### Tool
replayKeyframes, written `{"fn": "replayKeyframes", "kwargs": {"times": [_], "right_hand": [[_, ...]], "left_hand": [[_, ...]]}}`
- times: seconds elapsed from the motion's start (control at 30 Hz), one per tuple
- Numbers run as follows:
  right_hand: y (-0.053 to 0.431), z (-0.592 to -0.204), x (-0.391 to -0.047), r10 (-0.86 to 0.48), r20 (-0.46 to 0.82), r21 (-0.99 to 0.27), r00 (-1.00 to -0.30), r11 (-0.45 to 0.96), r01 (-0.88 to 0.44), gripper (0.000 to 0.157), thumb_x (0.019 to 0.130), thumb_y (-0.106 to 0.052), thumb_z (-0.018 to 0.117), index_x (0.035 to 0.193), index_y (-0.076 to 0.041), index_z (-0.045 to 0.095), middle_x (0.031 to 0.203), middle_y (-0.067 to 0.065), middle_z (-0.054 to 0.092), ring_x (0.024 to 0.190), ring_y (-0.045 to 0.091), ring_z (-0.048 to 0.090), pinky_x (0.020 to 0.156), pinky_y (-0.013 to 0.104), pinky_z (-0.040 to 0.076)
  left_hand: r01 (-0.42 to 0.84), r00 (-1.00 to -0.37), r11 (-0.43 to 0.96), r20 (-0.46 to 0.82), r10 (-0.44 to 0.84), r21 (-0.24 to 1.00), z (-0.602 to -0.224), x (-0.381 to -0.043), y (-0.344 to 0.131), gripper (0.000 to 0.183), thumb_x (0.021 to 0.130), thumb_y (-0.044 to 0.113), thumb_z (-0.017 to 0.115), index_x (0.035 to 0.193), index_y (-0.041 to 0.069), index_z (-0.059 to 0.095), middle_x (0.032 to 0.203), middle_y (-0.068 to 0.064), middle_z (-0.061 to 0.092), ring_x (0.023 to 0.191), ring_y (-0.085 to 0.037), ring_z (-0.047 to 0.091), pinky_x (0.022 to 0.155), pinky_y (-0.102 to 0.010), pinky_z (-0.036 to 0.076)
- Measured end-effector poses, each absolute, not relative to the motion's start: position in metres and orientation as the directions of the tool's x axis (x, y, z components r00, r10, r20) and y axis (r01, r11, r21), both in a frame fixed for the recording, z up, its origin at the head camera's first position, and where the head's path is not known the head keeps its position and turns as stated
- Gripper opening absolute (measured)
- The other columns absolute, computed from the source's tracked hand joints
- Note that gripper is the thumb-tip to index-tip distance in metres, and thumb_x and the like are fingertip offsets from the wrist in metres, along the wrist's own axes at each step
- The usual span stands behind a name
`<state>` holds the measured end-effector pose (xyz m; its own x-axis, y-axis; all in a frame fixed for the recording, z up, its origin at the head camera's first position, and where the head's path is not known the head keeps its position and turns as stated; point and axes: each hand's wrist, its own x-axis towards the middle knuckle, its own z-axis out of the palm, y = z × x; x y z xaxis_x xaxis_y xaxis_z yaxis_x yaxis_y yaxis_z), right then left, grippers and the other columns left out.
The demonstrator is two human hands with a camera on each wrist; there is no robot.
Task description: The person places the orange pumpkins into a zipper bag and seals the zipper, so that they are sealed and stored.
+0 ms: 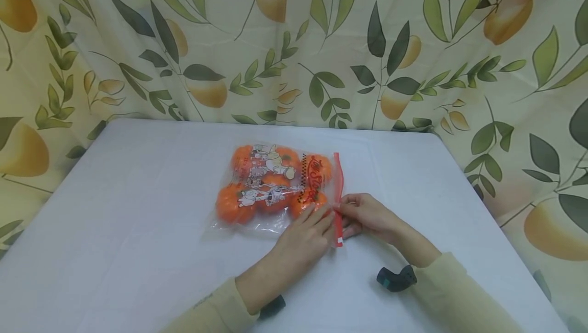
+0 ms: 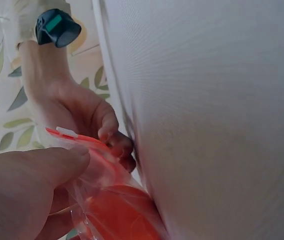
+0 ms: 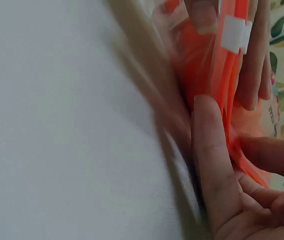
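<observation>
A clear zip bag (image 1: pixel 275 228) with printed cartoon figures lies flat on the table. Inside are several round orange fruits (image 1: pixel 235 203) that look like persimmons. Along the bag's right end runs a red zip strip (image 1: pixel 338 174), with a white slider (image 3: pixel 235 35) at its near end. My left hand (image 1: pixel 305 236) pinches the bag beside the strip, thumb (image 2: pixel 64 162) on one side and fingers on the other. From the right, my right hand (image 1: pixel 367 215) pinches the strip farther along, between its thumb and fingers (image 3: pixel 212 150). Parts of both hands' fingers are hidden by the bag.
The white table (image 1: pixel 138 195) extends around the bag on all sides. Behind it hangs a curtain (image 1: pixel 294 57) printed with leaves and fruit. A dark wrist device (image 1: pixel 396 278) sits at my right sleeve, and another (image 1: pixel 272 306) partly shows by the left.
</observation>
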<state>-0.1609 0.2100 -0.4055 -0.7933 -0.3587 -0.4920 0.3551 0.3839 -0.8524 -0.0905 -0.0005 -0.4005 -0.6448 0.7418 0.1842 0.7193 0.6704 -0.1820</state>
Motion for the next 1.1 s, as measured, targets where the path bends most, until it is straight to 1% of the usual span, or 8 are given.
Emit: {"fn": "replayKeyframes", "kwargs": {"times": [0.1, 0.23, 0.4, 0.5, 0.6, 0.7, 0.87, 1.1], "right_hand": [[0.212, -0.405, -0.155, -0.395, -0.508, -0.851, -0.766, 0.370, 0.374, 0.037, 0.100, -0.025, 0.058, 0.121, 0.005, 0.053, 0.088, 0.008, 0.072, 0.077, 0.017, 0.073, 0.072, 0.030, 0.061], [0.214, -0.404, -0.145, -0.427, -0.514, -0.856, -0.744, 0.315, 0.411, 0.038, 0.099, -0.022, 0.061, 0.123, 0.005, 0.049, 0.090, 0.009, 0.070, 0.081, 0.018, 0.073, 0.076, 0.034, 0.062], [0.217, -0.402, -0.135, -0.462, -0.520, -0.852, -0.719, 0.223, 0.473, 0.047, 0.097, -0.019, 0.063, 0.131, 0.004, 0.040, 0.102, 0.009, 0.070, 0.092, 0.021, 0.073, 0.083, 0.037, 0.060], [0.217, -0.398, -0.130, -0.469, -0.528, -0.843, -0.708, 0.189, 0.503, 0.054, 0.097, -0.018, 0.065, 0.136, 0.003, 0.034, 0.110, 0.010, 0.069, 0.099, 0.023, 0.072, 0.088, 0.038, 0.059], [0.216, -0.395, -0.127, -0.465, -0.532, -0.839, -0.707, 0.175, 0.516, 0.061, 0.096, -0.015, 0.065, 0.141, 0.003, 0.029, 0.112, 0.010, 0.067, 0.102, 0.023, 0.071, 0.091, 0.038, 0.058], [0.217, -0.392, -0.123, -0.470, -0.526, -0.841, -0.709, 0.164, 0.515, 0.064, 0.095, -0.011, 0.065, 0.144, 0.003, 0.025, 0.109, 0.008, 0.065, 0.101, 0.020, 0.070, 0.092, 0.035, 0.058], [0.218, -0.392, -0.121, -0.480, -0.513, -0.846, -0.711, 0.144, 0.513, 0.065, 0.094, -0.006, 0.064, 0.144, 0.003, 0.024, 0.103, 0.005, 0.065, 0.100, 0.017, 0.069, 0.093, 0.033, 0.057], [0.216, -0.392, -0.119, -0.425, -0.519, -0.848, -0.742, 0.144, 0.511, 0.067, 0.094, -0.005, 0.064, 0.148, 0.003, 0.024, 0.107, 0.006, 0.068, 0.100, 0.017, 0.068, 0.093, 0.032, 0.057]], "left_hand": [[0.718, -0.644, 0.670, 0.182, 0.743, -0.189, -0.401, -0.090, -0.001, 0.051, 0.089, 0.027, 0.075, 0.136, 0.018, 0.061, 0.146, 0.001, 0.056, 0.143, -0.019, 0.044, 0.118, -0.039, 0.036], [0.718, -0.644, 0.668, 0.177, 0.745, -0.196, -0.402, -0.090, -0.001, 0.051, 0.089, 0.027, 0.075, 0.137, 0.018, 0.061, 0.146, 0.001, 0.056, 0.143, -0.019, 0.043, 0.119, -0.038, 0.035], [0.711, -0.638, 0.662, 0.179, 0.749, -0.236, -0.403, -0.091, 0.000, 0.051, 0.090, 0.029, 0.074, 0.138, 0.020, 0.060, 0.145, 0.003, 0.057, 0.143, -0.019, 0.044, 0.119, -0.038, 0.035], [0.705, -0.633, 0.659, 0.186, 0.751, -0.260, -0.403, -0.091, 0.001, 0.050, 0.091, 0.030, 0.073, 0.138, 0.020, 0.060, 0.144, 0.004, 0.058, 0.142, -0.019, 0.045, 0.118, -0.038, 0.036], [0.708, -0.629, 0.659, 0.195, 0.752, -0.255, -0.402, -0.090, 0.002, 0.049, 0.091, 0.029, 0.073, 0.138, 0.020, 0.060, 0.144, 0.003, 0.058, 0.142, -0.019, 0.046, 0.117, -0.039, 0.037], [0.713, -0.629, 0.658, 0.193, 0.753, -0.240, -0.402, -0.090, 0.002, 0.050, 0.091, 0.029, 0.073, 0.138, 0.019, 0.060, 0.144, 0.002, 0.058, 0.141, -0.020, 0.046, 0.117, -0.040, 0.038], [0.731, -0.610, 0.641, 0.199, 0.767, -0.233, -0.401, -0.088, 0.002, 0.050, 0.090, 0.027, 0.073, 0.138, 0.018, 0.060, 0.143, 0.000, 0.059, 0.140, -0.023, 0.047, 0.114, -0.044, 0.041], [0.745, -0.590, 0.624, 0.204, 0.781, -0.235, -0.401, -0.088, 0.002, 0.042, 0.090, 0.025, 0.073, 0.131, 0.020, 0.066, 0.140, -0.002, 0.060, 0.139, -0.027, 0.048, 0.112, -0.046, 0.043]]}}
